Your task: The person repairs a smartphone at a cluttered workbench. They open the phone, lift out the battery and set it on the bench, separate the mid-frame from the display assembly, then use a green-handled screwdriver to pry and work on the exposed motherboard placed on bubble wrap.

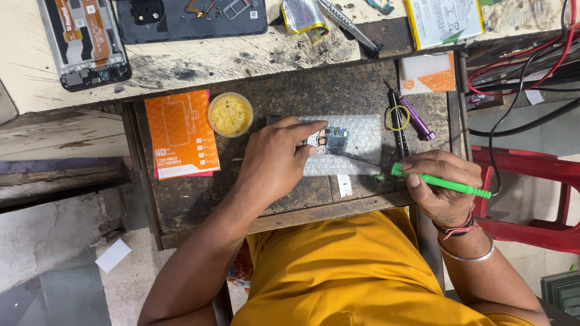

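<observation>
Left hand presses fingertips down on a small circuit board, pinning it, not wrapped around it. Board lies on a bubble-wrap pad at centre of the dark wooden tray. Right hand is clenched around a green-handled soldering iron, its metal tip pointing left and touching the board's near-right edge. Left of the pad: round tub of yellow paste, then an orange packet. Right of the pad: purple screwdriver and tweezers. Far left: opened phone frame.
</observation>
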A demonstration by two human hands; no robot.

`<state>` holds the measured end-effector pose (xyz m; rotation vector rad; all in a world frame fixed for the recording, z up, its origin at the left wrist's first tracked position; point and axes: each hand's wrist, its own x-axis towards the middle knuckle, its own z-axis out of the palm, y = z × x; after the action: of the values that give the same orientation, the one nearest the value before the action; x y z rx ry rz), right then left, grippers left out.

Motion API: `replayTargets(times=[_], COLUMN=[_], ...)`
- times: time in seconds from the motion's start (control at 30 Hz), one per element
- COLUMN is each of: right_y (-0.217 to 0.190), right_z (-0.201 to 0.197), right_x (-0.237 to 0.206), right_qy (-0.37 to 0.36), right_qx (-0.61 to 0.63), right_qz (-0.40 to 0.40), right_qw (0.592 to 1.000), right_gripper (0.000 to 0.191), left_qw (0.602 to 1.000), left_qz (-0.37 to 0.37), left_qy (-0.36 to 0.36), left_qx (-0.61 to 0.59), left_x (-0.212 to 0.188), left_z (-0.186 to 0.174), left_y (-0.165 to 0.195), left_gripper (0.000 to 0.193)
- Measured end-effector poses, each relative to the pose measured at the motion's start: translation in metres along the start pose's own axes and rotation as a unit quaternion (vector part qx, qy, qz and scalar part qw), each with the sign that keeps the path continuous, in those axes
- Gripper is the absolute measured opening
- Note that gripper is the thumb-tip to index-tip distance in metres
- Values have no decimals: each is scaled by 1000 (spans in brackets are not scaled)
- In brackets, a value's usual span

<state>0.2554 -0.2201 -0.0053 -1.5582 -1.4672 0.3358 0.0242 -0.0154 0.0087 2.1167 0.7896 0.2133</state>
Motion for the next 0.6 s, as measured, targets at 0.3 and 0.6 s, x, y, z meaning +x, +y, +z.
replayTargets(times=[0.3, 0.6], right_y=[1, 2], right_z=[1, 2], right_x=[-1, 0], right_qy=[6, 6], right_qx=[5, -4], right_qz=[0, -4], right_qw=[1000, 1000], right_gripper=[16, 15], left_qw=[1000, 1000], left_qz=[10, 3], left_qy=[7, 1], left_qx=[-2, 1], left_x=[-1, 0], left_z=[0, 0], left_y=[-1, 0], left_gripper=[44, 44])
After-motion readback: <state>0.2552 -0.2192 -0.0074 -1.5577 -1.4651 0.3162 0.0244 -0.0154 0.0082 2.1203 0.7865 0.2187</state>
